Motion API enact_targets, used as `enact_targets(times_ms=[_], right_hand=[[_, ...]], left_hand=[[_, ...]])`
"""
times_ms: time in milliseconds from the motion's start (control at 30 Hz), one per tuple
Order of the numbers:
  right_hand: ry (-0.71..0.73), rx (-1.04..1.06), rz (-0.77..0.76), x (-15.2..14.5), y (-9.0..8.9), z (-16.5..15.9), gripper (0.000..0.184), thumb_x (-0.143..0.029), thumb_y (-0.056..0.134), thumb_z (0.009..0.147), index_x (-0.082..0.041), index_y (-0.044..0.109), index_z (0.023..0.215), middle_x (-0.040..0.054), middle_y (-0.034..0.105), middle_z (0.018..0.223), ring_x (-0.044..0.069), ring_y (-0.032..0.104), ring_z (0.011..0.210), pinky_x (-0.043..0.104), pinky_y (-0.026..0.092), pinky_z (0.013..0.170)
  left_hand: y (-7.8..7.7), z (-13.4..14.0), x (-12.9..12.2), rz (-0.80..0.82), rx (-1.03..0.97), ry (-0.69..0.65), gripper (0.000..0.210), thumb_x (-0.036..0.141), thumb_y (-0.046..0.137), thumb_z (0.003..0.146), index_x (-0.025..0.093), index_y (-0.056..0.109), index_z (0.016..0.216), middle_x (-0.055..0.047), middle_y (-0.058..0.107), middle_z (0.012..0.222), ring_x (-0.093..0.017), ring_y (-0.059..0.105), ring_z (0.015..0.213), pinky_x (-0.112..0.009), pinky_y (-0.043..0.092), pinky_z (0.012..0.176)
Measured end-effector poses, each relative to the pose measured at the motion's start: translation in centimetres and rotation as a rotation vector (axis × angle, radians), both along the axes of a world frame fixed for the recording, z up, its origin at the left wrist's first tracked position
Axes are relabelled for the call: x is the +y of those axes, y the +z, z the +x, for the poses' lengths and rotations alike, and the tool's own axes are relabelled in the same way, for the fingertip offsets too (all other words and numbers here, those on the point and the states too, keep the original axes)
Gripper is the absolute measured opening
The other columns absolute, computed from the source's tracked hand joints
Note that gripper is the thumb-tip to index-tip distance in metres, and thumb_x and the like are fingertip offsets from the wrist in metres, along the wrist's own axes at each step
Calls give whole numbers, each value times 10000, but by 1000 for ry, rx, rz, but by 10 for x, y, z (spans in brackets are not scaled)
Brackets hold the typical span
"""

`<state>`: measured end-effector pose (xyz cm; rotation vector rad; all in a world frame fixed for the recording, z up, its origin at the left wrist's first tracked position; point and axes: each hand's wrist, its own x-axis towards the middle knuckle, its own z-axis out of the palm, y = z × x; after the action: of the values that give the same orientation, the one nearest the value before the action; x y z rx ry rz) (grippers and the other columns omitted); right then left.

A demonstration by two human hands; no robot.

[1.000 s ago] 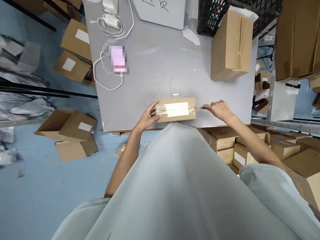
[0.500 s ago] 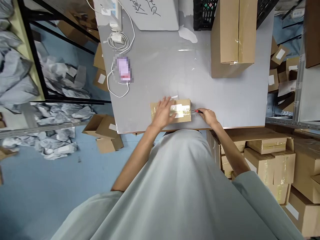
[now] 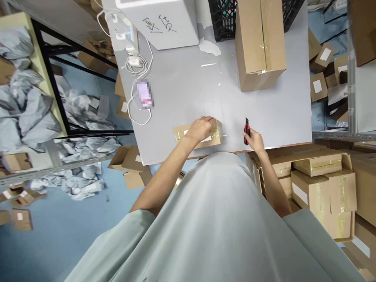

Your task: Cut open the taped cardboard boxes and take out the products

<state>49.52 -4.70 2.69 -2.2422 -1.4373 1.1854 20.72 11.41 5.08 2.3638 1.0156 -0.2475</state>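
So the big change here is the knife: half a second ago its tip was right at the end of the small tan cardboard box (image 3: 216, 140), and now the red-and-black utility knife (image 3: 247, 132) is swung clear, blade aimed at the far side of the grey table (image 3: 188, 86). The right hand (image 3: 256, 141) has its fingers wrapped around the handle, a closed grip, with the box off to its left and not touching the blade. Meanwhile the left hand (image 3: 200, 130) has slid along toward the box's right end. It's laid over the top with fingers bent, but the tips are mostly hidden, so no telling how far open it is or whether it's pinching an edge. The box sits right under that hand, near the table's front edge. Looks like the cutting is paused and the left hand has the job for now, tbh. Beyond the knife hand there's a tall brown taped carton (image 3: 249, 43), well apart from the blade.
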Motion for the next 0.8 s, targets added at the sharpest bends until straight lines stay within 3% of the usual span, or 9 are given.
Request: enact_targets(times_ms=[167,300,433,533,633,800], right_hand=[[-222,267,-13,-4,-18,-43,406,-570,593,1059,-191,733,1103,98,855,995,234,767,896,317,619,820],[-259,298,1,3,-19,-66,436,-582,532,1075,-190,718,1029,122,855,1025,238,783,893,330,636,823],[-297,224,44,5,-1,-74,578,-663,477,1086,-174,752,1222,109,834,1005,271,772,934,365,638,852],[-348,123,145,5,23,-79,715,-702,409,1107,-151,701,1456,107,811,992,301,765,962,396,635,876],[-345,49,271,10,49,-87,760,-681,334,1138,-126,640,1557,151,802,1111,326,761,1058,421,624,933],[-178,-95,333,22,86,-112,632,-597,348,1156,-178,706,1466,191,752,1291,335,729,1203,450,598,1039]], left_hand=[[3,25,-12,64,52,-59,835,83,769,822,114,585,1636,-276,684,1472,-484,629,1391,-628,493,1191],[22,17,-16,90,45,-37,939,78,672,826,83,447,1738,-294,659,1482,-486,642,1377,-625,502,1173],[53,-23,-14,124,-133,70,1052,106,656,814,151,316,1808,-233,616,1566,-448,631,1416,-575,517,1208],[61,-54,-17,92,-327,215,1124,142,674,832,263,197,1843,-157,563,1640,-398,613,1465,-514,550,1223],[46,-75,-25,18,-518,343,1129,192,683,878,311,116,1847,-130,519,1676,-349,588,1518,-493,550,1260],[6,-99,-43,-59,-653,495,1039,257,692,932,294,178,1834,-151,495,1687,-312,555,1569,-498,563,1266]])
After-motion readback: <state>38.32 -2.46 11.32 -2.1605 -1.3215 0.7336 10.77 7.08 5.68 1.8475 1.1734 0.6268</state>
